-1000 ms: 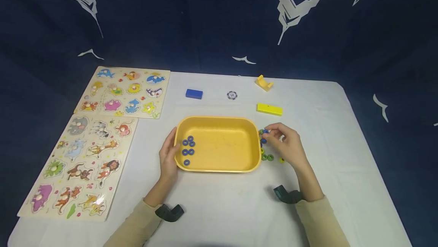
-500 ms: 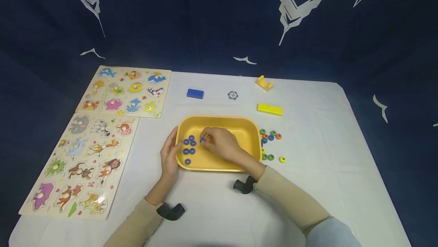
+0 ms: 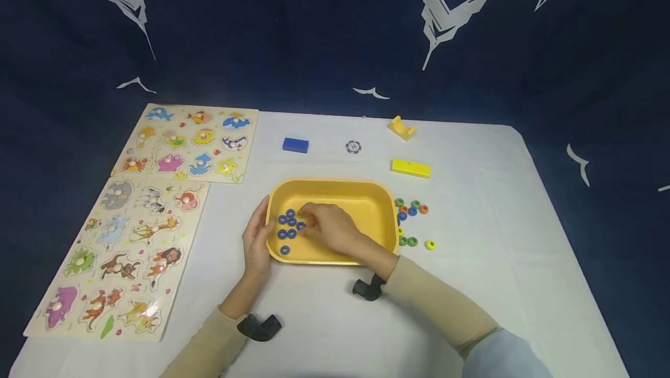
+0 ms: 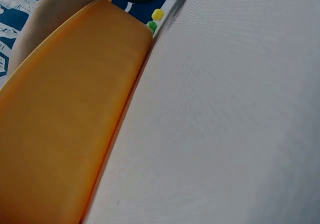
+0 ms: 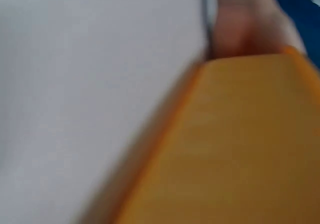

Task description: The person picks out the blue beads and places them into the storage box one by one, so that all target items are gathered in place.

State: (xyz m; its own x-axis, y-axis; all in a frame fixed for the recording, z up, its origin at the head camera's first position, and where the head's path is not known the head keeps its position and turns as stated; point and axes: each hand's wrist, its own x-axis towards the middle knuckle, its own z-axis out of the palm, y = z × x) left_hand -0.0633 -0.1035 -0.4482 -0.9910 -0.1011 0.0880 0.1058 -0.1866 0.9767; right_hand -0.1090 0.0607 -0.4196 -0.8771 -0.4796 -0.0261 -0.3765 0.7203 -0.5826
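From my end, the right hand [image 3: 332, 229] covers part of the yellow tray's [image 3: 369, 206] floor at the centre of the head view, and I can't judge whether its fingertips touch the blue ring [image 3: 300, 226] beside them. Print on the poker chip [image 3: 353, 147], upper centre, is too small for me. The left sleeve [image 3: 205, 346] runs off the bottom edge. My right wrist feed is blurred; what looks like the left hand [image 5: 250, 27] is cut off by its top edge.

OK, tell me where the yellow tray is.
In the head view, the yellow tray sits just below centre, left hand at its left end, beads beside its right.
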